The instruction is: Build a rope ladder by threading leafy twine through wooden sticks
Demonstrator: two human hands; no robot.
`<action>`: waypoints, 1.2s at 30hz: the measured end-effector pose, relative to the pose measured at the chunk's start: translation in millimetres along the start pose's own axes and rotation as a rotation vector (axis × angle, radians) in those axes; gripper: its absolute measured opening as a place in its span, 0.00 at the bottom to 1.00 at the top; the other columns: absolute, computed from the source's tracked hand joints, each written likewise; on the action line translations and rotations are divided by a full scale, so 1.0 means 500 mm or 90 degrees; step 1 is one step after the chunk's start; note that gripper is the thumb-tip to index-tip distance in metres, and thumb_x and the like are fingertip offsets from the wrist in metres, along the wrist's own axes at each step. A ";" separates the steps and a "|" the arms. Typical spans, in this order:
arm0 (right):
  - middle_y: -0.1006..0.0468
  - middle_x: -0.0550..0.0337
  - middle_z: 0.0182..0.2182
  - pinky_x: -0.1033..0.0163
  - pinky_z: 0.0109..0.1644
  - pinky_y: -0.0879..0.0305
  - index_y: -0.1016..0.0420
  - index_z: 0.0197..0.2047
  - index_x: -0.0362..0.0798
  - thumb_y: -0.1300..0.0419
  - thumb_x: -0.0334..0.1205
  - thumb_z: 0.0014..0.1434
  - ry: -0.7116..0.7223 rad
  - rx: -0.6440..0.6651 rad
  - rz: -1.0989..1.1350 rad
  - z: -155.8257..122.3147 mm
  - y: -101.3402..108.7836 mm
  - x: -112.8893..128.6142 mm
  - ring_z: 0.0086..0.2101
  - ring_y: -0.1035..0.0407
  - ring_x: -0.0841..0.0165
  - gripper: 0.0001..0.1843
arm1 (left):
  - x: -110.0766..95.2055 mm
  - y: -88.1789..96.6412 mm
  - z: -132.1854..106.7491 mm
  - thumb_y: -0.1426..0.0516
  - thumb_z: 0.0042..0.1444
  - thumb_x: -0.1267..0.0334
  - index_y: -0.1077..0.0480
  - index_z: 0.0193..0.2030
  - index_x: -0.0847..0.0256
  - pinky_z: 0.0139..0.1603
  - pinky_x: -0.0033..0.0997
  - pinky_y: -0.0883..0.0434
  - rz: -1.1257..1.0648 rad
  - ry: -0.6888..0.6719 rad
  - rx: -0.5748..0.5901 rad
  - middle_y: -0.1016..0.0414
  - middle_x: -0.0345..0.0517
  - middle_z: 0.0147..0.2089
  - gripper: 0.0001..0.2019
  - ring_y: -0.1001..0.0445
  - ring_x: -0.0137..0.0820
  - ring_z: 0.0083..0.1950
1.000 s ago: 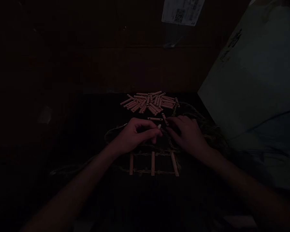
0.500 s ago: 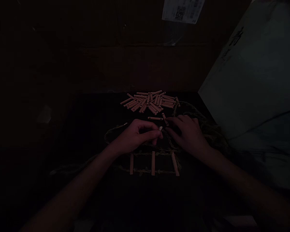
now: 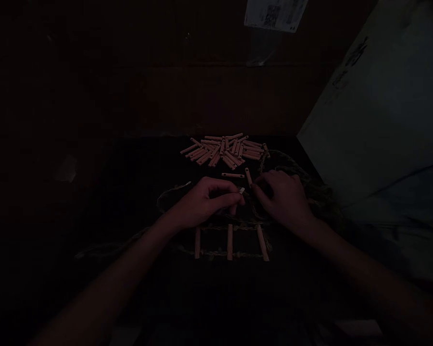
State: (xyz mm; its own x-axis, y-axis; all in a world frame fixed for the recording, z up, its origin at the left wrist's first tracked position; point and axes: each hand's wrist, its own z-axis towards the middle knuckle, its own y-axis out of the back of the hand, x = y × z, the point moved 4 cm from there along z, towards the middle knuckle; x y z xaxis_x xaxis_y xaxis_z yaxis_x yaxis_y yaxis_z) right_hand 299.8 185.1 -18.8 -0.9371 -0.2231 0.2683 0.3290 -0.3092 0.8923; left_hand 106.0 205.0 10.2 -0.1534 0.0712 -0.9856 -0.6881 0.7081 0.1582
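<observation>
In dim light, my left hand (image 3: 214,199) pinches the pale tip of a rope (image 3: 241,191) between thumb and fingers. My right hand (image 3: 283,194), just to its right, has thumb and forefinger closed at the near end of a short wooden stick (image 3: 248,177) that has a hole in its far end. Another drilled wooden stick (image 3: 233,175) lies crosswise beyond my left hand. Nearer me lies a rope ladder with wooden rungs (image 3: 230,242) tied between two cords. Part of the rope behind my fingers is hidden.
A pile of drilled wooden sticks (image 3: 222,151) lies at the back of the dark surface. Loose rope (image 3: 317,192) trails off on the right beside a pale panel (image 3: 389,120). A brown wall with a white label (image 3: 276,15) stands behind.
My right hand has shifted slightly right, its fingertips closing at the stick's near end, and the stick has turned more upright in view. My left hand keeps its pinch on the rope.
</observation>
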 end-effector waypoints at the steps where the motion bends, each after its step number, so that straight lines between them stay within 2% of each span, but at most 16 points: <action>1: 0.18 0.55 0.39 0.55 0.45 0.49 0.24 0.41 0.48 0.43 0.42 0.67 -0.001 -0.002 0.006 -0.001 0.000 0.000 0.43 0.28 0.57 0.08 | -0.004 0.004 -0.002 0.41 0.66 0.58 0.23 0.38 0.65 0.29 0.20 0.39 -0.003 -0.004 -0.010 0.25 0.39 0.29 0.11 0.35 0.20 0.28; 3: 0.18 0.55 0.40 0.55 0.45 0.48 0.24 0.45 0.48 0.42 0.45 0.68 -0.001 -0.005 0.012 -0.002 -0.001 -0.001 0.43 0.27 0.57 0.11 | -0.012 0.012 -0.005 0.41 0.66 0.58 0.24 0.37 0.65 0.27 0.20 0.41 0.007 -0.016 -0.028 0.26 0.38 0.28 0.12 0.38 0.19 0.26; 6: 0.19 0.55 0.39 0.55 0.44 0.49 0.24 0.43 0.48 0.40 0.50 0.66 0.002 0.010 -0.013 -0.001 -0.004 -0.001 0.44 0.28 0.56 0.14 | -0.016 0.015 -0.008 0.41 0.66 0.58 0.25 0.36 0.65 0.26 0.20 0.42 0.032 -0.012 -0.022 0.29 0.37 0.27 0.12 0.39 0.18 0.25; 11: 0.19 0.57 0.38 0.56 0.43 0.51 0.24 0.40 0.48 0.41 0.41 0.66 -0.005 0.022 -0.017 0.001 -0.004 0.000 0.42 0.27 0.58 0.07 | -0.009 0.006 -0.006 0.43 0.66 0.58 0.27 0.35 0.64 0.24 0.20 0.44 0.051 0.019 -0.011 0.34 0.35 0.25 0.13 0.40 0.19 0.24; 15: 0.19 0.57 0.34 0.56 0.42 0.50 0.24 0.40 0.47 0.42 0.40 0.65 -0.024 0.018 0.012 0.001 -0.002 -0.004 0.39 0.26 0.59 0.07 | -0.010 0.006 -0.005 0.44 0.66 0.58 0.27 0.34 0.64 0.26 0.20 0.42 0.101 0.021 -0.026 0.34 0.36 0.25 0.13 0.40 0.20 0.25; 18: 0.20 0.58 0.33 0.55 0.44 0.46 0.24 0.40 0.48 0.43 0.41 0.66 -0.045 -0.023 0.092 0.001 0.010 -0.005 0.37 0.26 0.60 0.08 | -0.012 0.011 -0.005 0.44 0.66 0.58 0.27 0.34 0.64 0.26 0.21 0.43 0.106 0.015 -0.046 0.35 0.36 0.25 0.13 0.40 0.21 0.25; 22: 0.20 0.58 0.35 0.56 0.46 0.38 0.25 0.40 0.49 0.42 0.44 0.65 -0.069 -0.072 0.313 -0.005 0.036 0.010 0.37 0.26 0.63 0.09 | -0.008 0.020 -0.002 0.44 0.67 0.57 0.28 0.34 0.64 0.25 0.23 0.44 0.112 0.014 -0.099 0.37 0.34 0.24 0.14 0.42 0.21 0.24; 25: 0.21 0.59 0.37 0.60 0.42 0.35 0.25 0.42 0.50 0.43 0.45 0.67 -0.073 -0.014 0.432 -0.014 0.040 0.032 0.38 0.27 0.65 0.09 | -0.003 0.022 0.002 0.45 0.67 0.56 0.29 0.34 0.64 0.27 0.23 0.43 0.126 0.013 -0.103 0.36 0.35 0.25 0.14 0.41 0.22 0.25; 28: 0.22 0.60 0.35 0.63 0.38 0.36 0.26 0.41 0.49 0.43 0.44 0.67 -0.080 0.043 0.462 -0.023 0.032 0.045 0.35 0.29 0.67 0.09 | 0.001 0.022 0.003 0.46 0.67 0.56 0.30 0.35 0.63 0.28 0.24 0.42 0.130 0.012 -0.088 0.37 0.35 0.26 0.14 0.40 0.23 0.27; 36: 0.26 0.61 0.31 0.64 0.32 0.39 0.26 0.40 0.49 0.43 0.45 0.67 -0.119 0.046 0.476 -0.028 0.024 0.042 0.30 0.33 0.69 0.09 | 0.006 0.028 0.004 0.45 0.68 0.55 0.30 0.36 0.63 0.29 0.23 0.42 0.125 0.015 -0.083 0.36 0.35 0.28 0.14 0.39 0.23 0.28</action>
State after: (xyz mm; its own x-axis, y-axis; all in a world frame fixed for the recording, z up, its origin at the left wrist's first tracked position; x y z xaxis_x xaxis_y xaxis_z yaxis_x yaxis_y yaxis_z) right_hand 285.6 163.5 -7.4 -0.4747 -0.1869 0.8601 0.8799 -0.0757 0.4692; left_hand 97.1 216.4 9.4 -0.3084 0.1813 -0.9338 -0.7286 0.5861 0.3544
